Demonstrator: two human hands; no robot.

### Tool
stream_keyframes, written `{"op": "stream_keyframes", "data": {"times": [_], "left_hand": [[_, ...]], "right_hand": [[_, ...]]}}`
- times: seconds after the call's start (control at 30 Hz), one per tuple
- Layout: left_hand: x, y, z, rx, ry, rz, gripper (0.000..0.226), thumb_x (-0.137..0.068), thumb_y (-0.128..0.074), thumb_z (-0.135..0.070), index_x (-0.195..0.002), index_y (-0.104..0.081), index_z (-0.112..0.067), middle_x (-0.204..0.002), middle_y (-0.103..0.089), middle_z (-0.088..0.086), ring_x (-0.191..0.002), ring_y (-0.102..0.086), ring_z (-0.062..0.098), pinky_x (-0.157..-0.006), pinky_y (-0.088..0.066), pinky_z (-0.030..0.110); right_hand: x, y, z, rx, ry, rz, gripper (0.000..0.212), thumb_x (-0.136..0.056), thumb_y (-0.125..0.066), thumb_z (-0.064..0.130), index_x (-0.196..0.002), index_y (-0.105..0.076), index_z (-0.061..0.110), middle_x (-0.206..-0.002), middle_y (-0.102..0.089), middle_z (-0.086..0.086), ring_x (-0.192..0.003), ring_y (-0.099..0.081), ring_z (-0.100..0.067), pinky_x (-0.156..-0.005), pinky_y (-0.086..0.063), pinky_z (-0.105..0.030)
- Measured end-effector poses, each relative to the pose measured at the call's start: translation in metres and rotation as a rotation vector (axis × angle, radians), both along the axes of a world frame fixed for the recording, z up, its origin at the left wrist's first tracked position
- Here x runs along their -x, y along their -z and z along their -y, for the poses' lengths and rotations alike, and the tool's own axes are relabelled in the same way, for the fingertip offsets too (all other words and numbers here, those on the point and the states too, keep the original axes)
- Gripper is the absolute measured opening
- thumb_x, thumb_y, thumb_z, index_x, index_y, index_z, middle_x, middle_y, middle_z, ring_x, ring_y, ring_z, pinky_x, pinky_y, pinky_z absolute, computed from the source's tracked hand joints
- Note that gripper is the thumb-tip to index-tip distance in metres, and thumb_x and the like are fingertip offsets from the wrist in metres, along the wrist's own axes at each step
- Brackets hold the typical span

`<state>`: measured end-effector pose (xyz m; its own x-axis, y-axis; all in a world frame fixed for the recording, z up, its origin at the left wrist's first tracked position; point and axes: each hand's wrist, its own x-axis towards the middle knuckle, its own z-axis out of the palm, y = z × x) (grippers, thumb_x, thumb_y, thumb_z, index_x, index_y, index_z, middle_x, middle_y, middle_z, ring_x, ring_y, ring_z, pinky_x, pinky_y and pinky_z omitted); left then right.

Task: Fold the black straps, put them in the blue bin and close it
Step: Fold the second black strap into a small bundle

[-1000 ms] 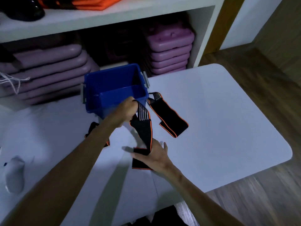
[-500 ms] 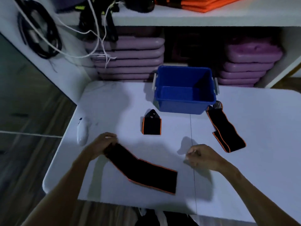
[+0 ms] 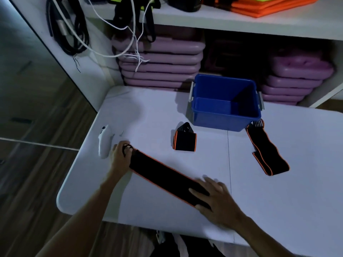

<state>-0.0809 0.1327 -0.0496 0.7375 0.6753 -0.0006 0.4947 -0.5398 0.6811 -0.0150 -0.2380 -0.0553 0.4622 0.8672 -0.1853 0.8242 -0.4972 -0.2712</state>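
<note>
A long black strap with orange edging (image 3: 163, 175) lies stretched flat and diagonal on the white table (image 3: 287, 191). My left hand (image 3: 120, 158) grips its upper-left looped end. My right hand (image 3: 216, 198) presses flat, fingers spread, on its lower-right end. A folded black strap (image 3: 184, 140) sits in front of the open blue bin (image 3: 225, 115), which looks empty. A third strap (image 3: 267, 154) lies loosely doubled, running from the bin's front right corner toward me. No lid is in view.
A white controller-like object (image 3: 104, 143) lies at the table's left edge, close to my left hand. Behind the bin, shelves hold stacked purple cases (image 3: 161, 67). Cords (image 3: 74, 34) hang at the upper left. Orange mats (image 3: 269, 4) rest on the top shelf.
The strap, bent half a second ago, now lies straight. My right hand has come down from a loose fist onto its lower end. A second ago the strap hung lifted by the bin.
</note>
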Motion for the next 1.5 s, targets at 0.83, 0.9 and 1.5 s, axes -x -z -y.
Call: {"op": "stream_keyframes", "data": {"times": [0.83,0.9,1.5], "left_hand": [[-0.149,-0.051,0.202,-0.211,0.495,0.205,0.023,-0.094,-0.047,-0.023,-0.112,-0.056,-0.011,-0.116,-0.052,0.009,-0.105,-0.051,0.024,-0.095,-0.043,0.036],[-0.186,-0.057,0.251,-0.248,0.698,0.201,0.026,-0.092,-0.044,-0.024,-0.111,-0.058,-0.012,-0.113,-0.053,0.009,-0.101,-0.054,0.026,-0.093,-0.043,0.035],[-0.341,-0.038,0.381,-1.352,1.338,-0.639,0.029,-0.078,-0.063,-0.019,-0.106,-0.063,-0.018,-0.11,-0.057,0.003,-0.105,-0.045,0.026,-0.087,-0.04,0.038]], "right_hand": [[-0.083,-0.024,0.119,-0.361,1.037,0.017,0.049,-0.086,-0.056,0.038,-0.132,-0.047,0.023,-0.131,-0.048,-0.006,-0.115,-0.047,-0.031,-0.088,-0.044,-0.046],[-0.104,-0.025,0.129,-0.375,1.186,-0.061,0.062,-0.084,-0.066,0.038,-0.139,-0.042,0.024,-0.135,-0.044,-0.008,-0.121,-0.043,-0.033,-0.093,-0.041,-0.049],[-0.148,0.013,0.253,-0.382,1.231,-0.048,0.05,-0.083,-0.052,-0.003,-0.128,-0.061,0.018,-0.144,-0.044,-0.007,-0.129,-0.04,-0.028,-0.105,-0.041,-0.041]]}}
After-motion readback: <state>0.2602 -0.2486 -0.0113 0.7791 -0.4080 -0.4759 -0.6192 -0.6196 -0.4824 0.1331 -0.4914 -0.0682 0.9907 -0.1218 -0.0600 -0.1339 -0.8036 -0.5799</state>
